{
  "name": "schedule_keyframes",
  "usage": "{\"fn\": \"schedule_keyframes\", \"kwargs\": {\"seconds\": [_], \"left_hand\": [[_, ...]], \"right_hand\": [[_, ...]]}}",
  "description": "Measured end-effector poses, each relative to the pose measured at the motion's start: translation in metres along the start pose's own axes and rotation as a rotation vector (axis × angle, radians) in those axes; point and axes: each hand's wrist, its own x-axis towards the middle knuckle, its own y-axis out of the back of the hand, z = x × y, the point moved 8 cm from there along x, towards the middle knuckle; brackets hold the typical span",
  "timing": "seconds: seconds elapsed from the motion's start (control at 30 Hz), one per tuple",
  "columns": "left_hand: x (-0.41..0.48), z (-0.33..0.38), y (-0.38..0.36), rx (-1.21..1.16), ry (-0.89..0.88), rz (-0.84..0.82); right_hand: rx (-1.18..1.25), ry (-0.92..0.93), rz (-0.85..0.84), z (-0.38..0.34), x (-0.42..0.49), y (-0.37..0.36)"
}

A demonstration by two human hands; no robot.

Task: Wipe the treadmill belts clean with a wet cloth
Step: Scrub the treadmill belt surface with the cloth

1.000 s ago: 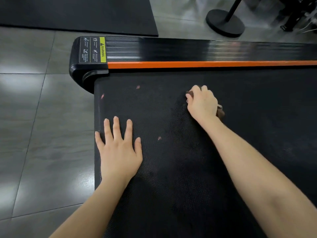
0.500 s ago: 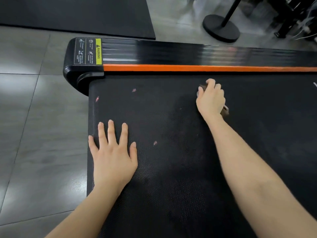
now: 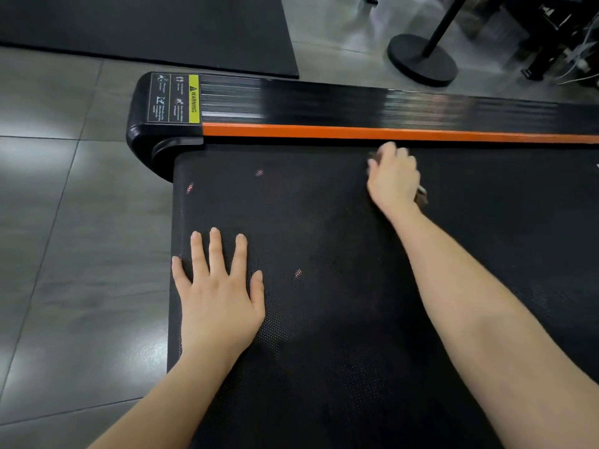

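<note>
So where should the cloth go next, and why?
Probably back toward the person, drifting left. The right hand grips the cloth at the far edge of the belt, beside the orange strip, so no belt lies ahead, and pinkish specks show to its left. The left hand rests flat, bracing.

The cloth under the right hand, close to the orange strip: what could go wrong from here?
The right hand grips the cloth right by the orange strip, so its knuckles may knock it. The pink speck nearer the left hand could be missed. That flat hand leans on the belt, which might slide.
</note>
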Motion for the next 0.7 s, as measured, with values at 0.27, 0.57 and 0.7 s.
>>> {"fn": "schedule_keyframes", "kwargs": {"seconds": [0.27, 0.57, 0.7], "left_hand": [[0.001, 0.000, -0.001, -0.013, -0.004, -0.003], [0.001, 0.001, 0.002, -0.002, 0.006, -0.023], [0.001, -0.001, 0.003, -0.010, 0.017, -0.022]], "right_hand": [[0.124, 0.187, -0.019, -0.134, -0.011, -0.009], [0.400, 0.519, -0.148, -0.196, -0.041, -0.005], [0.402, 0.635, -0.202, -0.182, -0.079, 0.006]]}}
